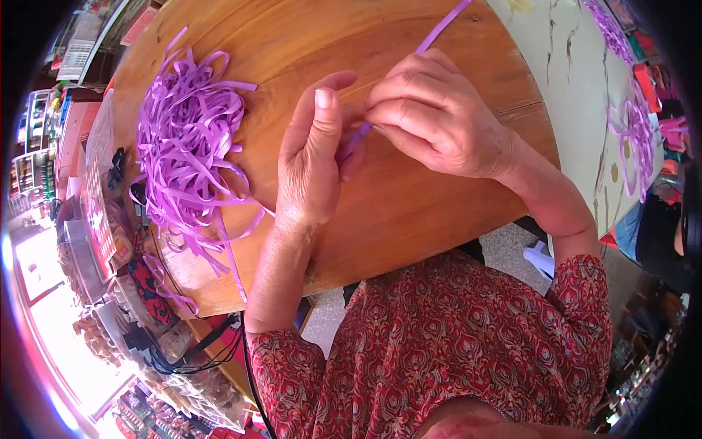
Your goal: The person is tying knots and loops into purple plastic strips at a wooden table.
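Observation:
Over the wooden table, both my hands work on a thin purple ribbon [358, 137]. My right hand [433, 113] pinches it between thumb and fingertips. My left hand [322, 143] is turned palm inward, its thumb raised and its lower fingers curled around the ribbon; part of those fingers is hidden. A length of ribbon [443, 26] runs from behind my right hand to the upper right. Left of my left hand lies a large loose pile of purple ribbon [186, 139], with a few strands trailing toward my left wrist and the table's near edge.
The wooden table [417, 197] has a curved edge close to my body. On the right stands a white marbled table [585, 139] with more purple ribbon [635, 135]. Dark cables [194, 358] and packed goods crowd the left side.

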A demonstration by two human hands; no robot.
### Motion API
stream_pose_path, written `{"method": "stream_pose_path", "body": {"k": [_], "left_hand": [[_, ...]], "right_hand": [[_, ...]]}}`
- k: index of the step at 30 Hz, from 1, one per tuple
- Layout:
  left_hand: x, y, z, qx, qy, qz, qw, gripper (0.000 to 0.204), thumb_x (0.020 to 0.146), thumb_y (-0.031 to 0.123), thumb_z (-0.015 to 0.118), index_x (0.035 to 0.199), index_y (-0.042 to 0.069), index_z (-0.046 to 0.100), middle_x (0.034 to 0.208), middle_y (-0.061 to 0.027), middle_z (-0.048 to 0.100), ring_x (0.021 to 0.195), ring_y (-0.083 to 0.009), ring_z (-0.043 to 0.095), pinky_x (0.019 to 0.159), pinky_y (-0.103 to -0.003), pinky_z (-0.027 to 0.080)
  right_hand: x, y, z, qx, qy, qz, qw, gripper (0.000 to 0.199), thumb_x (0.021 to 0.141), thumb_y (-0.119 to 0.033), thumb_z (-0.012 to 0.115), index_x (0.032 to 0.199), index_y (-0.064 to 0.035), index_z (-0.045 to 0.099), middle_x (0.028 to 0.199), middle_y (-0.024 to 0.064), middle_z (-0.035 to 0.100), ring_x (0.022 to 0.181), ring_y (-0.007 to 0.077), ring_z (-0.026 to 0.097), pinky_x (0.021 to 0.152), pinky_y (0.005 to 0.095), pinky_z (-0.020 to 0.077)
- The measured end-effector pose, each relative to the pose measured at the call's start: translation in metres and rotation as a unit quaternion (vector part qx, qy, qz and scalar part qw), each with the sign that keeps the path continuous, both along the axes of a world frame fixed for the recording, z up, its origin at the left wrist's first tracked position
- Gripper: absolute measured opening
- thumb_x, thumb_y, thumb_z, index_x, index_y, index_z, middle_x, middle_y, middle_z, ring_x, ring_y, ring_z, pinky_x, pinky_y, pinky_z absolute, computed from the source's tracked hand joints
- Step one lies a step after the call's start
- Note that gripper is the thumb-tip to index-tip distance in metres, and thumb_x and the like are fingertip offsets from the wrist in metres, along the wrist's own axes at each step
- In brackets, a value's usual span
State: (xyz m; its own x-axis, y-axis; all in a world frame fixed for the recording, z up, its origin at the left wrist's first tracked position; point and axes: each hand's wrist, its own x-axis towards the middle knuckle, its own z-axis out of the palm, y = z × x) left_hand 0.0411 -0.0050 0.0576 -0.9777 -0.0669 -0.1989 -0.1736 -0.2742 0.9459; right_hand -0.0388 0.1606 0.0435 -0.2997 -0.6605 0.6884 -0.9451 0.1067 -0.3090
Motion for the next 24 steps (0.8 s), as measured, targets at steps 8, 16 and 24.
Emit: {"method": "stream_pose_path", "body": {"k": [8, 16, 24], "left_hand": [[0.010, -0.013, -0.008, -0.014, 0.047, -0.001, 0.999, 0.022, 0.090, 0.015, 0.058, 0.108, 0.003, 0.059, 0.093, -0.0008, 0.062, 0.072, -0.0043, 0.050, 0.064, -0.016, 0.039], [0.013, -0.012, -0.014, -0.026, 0.089, 0.014, 0.996, 0.026, 0.079, -0.005, 0.067, 0.102, 0.003, 0.061, 0.090, 0.0024, 0.060, 0.081, -0.0051, 0.053, 0.073, -0.019, 0.044], [0.012, -0.008, -0.019, -0.047, 0.116, 0.025, 0.992, 0.016, 0.079, -0.005, 0.066, 0.094, 0.002, 0.063, 0.087, 0.0007, 0.059, 0.079, -0.0058, 0.053, 0.072, -0.019, 0.043]], "right_hand": [[-0.005, 0.000, 0.003, -0.048, -0.030, -0.005, 0.998, 0.021, 0.069, 0.005, 0.071, 0.087, -0.0035, 0.063, 0.085, 0.0067, 0.062, 0.072, 0.0213, 0.058, 0.063, 0.0303, 0.0463], [-0.003, -0.002, 0.003, -0.052, -0.047, 0.001, 0.998, 0.022, 0.069, 0.005, 0.071, 0.088, -0.0034, 0.063, 0.085, 0.0077, 0.063, 0.071, 0.0212, 0.059, 0.061, 0.0299, 0.0477], [0.003, -0.005, -0.001, -0.027, -0.048, 0.037, 0.998, 0.033, 0.068, 0.000, 0.074, 0.100, -0.0015, 0.064, 0.084, 0.0069, 0.062, 0.072, 0.0211, 0.059, 0.066, 0.0323, 0.0471]]}}
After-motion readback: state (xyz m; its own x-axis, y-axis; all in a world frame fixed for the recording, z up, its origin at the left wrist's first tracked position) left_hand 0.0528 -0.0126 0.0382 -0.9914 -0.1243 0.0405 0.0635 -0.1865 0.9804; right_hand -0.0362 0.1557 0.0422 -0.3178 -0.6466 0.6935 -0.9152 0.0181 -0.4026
